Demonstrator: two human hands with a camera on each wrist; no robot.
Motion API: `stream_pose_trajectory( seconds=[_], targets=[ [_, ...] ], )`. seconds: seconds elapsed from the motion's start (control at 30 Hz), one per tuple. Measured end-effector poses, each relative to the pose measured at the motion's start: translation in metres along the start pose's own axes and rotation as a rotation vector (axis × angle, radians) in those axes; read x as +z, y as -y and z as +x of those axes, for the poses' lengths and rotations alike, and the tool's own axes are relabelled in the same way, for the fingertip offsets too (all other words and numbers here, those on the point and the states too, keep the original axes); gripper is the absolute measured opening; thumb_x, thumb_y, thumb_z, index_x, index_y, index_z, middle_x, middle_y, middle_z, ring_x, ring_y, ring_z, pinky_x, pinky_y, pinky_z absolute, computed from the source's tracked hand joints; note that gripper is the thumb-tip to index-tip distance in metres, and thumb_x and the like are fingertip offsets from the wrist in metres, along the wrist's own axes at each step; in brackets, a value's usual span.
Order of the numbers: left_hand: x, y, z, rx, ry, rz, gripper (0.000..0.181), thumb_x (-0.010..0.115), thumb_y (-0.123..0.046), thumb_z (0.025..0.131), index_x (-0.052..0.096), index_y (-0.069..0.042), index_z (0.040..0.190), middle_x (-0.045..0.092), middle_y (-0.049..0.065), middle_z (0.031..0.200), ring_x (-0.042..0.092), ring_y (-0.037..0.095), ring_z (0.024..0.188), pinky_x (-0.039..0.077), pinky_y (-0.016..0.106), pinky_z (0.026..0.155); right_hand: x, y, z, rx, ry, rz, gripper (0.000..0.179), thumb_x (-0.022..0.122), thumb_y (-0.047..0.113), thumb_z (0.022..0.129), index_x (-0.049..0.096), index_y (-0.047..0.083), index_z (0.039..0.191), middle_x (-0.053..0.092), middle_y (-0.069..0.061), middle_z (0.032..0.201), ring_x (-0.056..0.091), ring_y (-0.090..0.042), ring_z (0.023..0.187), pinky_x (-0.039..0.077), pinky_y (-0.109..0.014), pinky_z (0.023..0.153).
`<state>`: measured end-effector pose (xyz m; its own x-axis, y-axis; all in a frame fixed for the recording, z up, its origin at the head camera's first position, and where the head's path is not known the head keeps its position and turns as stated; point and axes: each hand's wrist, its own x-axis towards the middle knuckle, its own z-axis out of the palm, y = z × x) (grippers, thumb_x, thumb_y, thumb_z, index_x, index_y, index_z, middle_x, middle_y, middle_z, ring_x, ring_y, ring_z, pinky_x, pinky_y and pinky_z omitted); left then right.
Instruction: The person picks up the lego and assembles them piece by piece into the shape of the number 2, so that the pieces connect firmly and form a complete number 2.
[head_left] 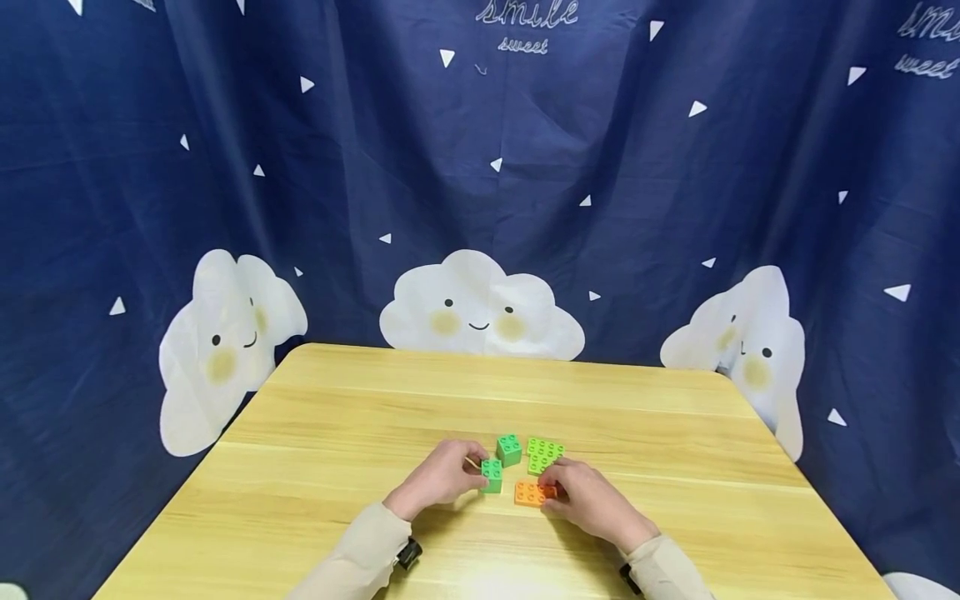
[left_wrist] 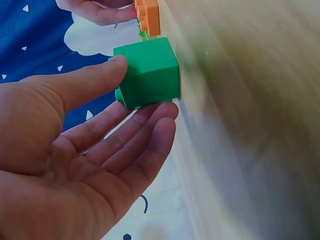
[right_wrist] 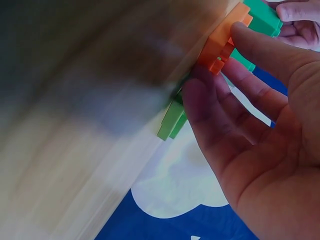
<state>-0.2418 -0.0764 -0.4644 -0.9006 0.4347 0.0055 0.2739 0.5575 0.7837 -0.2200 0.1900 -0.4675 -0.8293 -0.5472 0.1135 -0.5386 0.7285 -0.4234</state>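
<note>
My left hand [head_left: 441,475] pinches a green toy brick [head_left: 491,477] between thumb and fingers; in the left wrist view the thumb lies on one side of this green brick [left_wrist: 152,72] and the fingertips on the opposite side. An orange toy brick [head_left: 528,494] with studs on top is held at its right end by my right hand [head_left: 594,502]. The right wrist view shows the thumb on the orange brick's [right_wrist: 220,40] near face, with fingers on its far side. Both bricks sit at the tabletop.
Just behind the held bricks stand a second green brick [head_left: 509,451] and a low light green studded piece [head_left: 542,455], partly covered by the right hand. The wooden table [head_left: 360,400] reaches back to a dark blue curtain [head_left: 420,167] with white clouds.
</note>
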Motion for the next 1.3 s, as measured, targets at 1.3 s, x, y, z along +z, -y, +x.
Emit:
stream_pose_trajectory(
  seconds=[1.3],
  targets=[
    [0.002,-0.029,-0.008,0.058,0.007,-0.027,0.030,0.079,-0.012,0.090,0.071,-0.003,0.118,0.073,0.007,0.110,0.070,0.015,0.093,0.058,0.027,0.081,0.003,0.007,0.001,-0.081,0.008,-0.048,0.020,0.080,0.014,0.088,0.073,0.006,0.106,0.070,0.000,0.098,0.058,-0.005,0.082,0.053,-0.027,0.074]
  ],
)
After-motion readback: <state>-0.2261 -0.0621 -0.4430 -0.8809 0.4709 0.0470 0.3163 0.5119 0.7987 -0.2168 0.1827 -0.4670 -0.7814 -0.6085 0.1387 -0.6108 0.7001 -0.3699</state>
